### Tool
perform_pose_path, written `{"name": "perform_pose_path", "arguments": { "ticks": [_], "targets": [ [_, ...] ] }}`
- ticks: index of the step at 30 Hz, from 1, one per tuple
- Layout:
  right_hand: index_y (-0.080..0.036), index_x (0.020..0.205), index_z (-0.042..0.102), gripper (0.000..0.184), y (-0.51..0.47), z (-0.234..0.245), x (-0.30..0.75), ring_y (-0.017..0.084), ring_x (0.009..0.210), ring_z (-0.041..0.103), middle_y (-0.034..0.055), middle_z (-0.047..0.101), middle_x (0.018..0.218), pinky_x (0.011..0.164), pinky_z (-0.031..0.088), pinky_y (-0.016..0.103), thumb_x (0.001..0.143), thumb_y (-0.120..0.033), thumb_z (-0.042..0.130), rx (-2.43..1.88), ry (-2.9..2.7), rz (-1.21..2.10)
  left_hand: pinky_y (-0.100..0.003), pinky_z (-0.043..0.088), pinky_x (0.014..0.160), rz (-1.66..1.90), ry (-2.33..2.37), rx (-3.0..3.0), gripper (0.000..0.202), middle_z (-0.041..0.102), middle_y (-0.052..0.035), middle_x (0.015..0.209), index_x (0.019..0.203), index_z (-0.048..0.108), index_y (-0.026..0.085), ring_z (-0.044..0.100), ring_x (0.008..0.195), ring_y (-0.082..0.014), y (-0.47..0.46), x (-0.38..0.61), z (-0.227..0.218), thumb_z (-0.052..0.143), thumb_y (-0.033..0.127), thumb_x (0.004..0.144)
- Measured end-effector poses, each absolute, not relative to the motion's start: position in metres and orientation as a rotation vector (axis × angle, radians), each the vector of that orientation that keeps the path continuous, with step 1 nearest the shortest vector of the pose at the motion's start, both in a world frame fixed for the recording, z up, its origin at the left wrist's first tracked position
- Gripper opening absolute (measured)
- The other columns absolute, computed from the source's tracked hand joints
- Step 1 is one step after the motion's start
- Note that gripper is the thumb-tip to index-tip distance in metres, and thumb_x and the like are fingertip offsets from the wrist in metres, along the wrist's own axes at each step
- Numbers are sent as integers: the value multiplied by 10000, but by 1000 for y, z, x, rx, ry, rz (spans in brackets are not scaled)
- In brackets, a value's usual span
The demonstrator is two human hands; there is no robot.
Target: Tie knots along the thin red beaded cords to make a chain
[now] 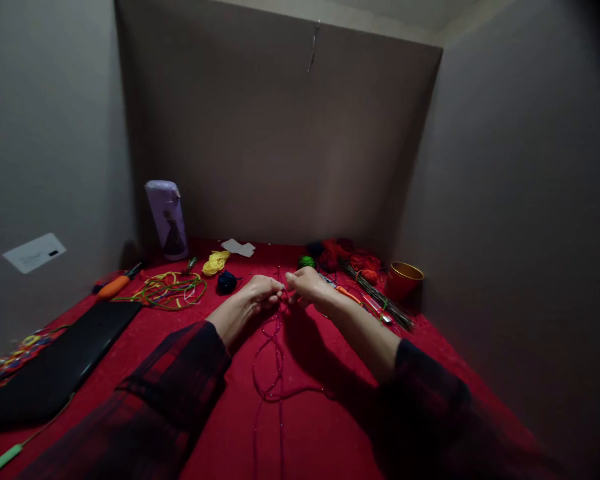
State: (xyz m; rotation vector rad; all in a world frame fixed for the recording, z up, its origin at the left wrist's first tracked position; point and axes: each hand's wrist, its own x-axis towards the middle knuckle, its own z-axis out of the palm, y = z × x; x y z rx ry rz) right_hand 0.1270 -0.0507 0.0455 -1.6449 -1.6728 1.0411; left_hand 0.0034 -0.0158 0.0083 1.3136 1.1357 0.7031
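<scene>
My left hand [264, 292] and my right hand [307, 287] meet near the middle of the red cloth, fingers pinched close together. Between them runs a dark red cord [280, 358], gripped by the fingertips of both. Below the hands the cord hangs down in loops and lies on the cloth, with two strands trailing toward me and one end off to the right. A short bit of it sticks up above the fingers. Exactly how the cord crosses at the fingertips is hidden by the fingers.
At left lie a black flat case [65, 363], an orange-handled tool [114, 287] and tangled coloured cords [173, 291]. Behind are a purple package [167, 217], yellow yarn [216, 263] and a dark blue ball [227, 282]. At right stand a red pot [404, 279] and a bundle of twigs [380, 297].
</scene>
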Motion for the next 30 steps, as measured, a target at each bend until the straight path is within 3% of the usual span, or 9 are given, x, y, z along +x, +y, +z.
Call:
{"name": "perform_pose_path", "arguments": {
  "ticks": [3, 11, 19, 24, 30],
  "targets": [
    [-123, 660, 495, 350, -28, 30, 121, 81, 372, 443, 30, 521, 490, 355, 273, 187, 904, -292, 310, -1595, -1577, 1302, -179, 165, 338, 729, 1176, 1320, 184, 415, 37, 381, 517, 439, 138, 268, 295, -26, -14, 5, 8, 456, 97, 696],
    [-158, 597, 431, 330, -21, 9, 125, 40, 268, 219, -77, 295, 360, 295, 162, 186, 875, -332, 397, -1597, -1536, 1279, -192, 155, 336, 686, 1246, 1462, 225, 356, 51, 315, 504, 461, 139, 252, 269, -37, -14, -3, 12, 480, 130, 729],
    [-156, 545, 448, 271, -21, 10, 128, 38, 264, 215, -77, 292, 345, 290, 151, 202, 783, -267, 513, -1620, -1507, 1316, -195, 236, 387, 634, 1419, 1728, 133, 486, 22, 401, 544, 559, 122, 361, 342, -56, -7, -4, 8, 562, 161, 671],
    [-160, 516, 428, 263, -25, 12, 127, 35, 270, 201, -81, 280, 332, 296, 150, 203, 752, -230, 521, -1606, -1461, 1345, -211, 236, 430, 655, 1557, 1876, 100, 476, 17, 413, 490, 573, 129, 391, 420, -75, -8, -8, 17, 607, 144, 583],
    [-171, 499, 365, 309, -23, 8, 129, 38, 290, 209, -75, 290, 338, 309, 137, 202, 770, -225, 506, -1576, -1422, 1412, -216, 288, 444, 576, 1562, 1833, 168, 486, 4, 432, 542, 579, 114, 386, 395, -78, -43, 3, 36, 492, 140, 682]
  ]
}}
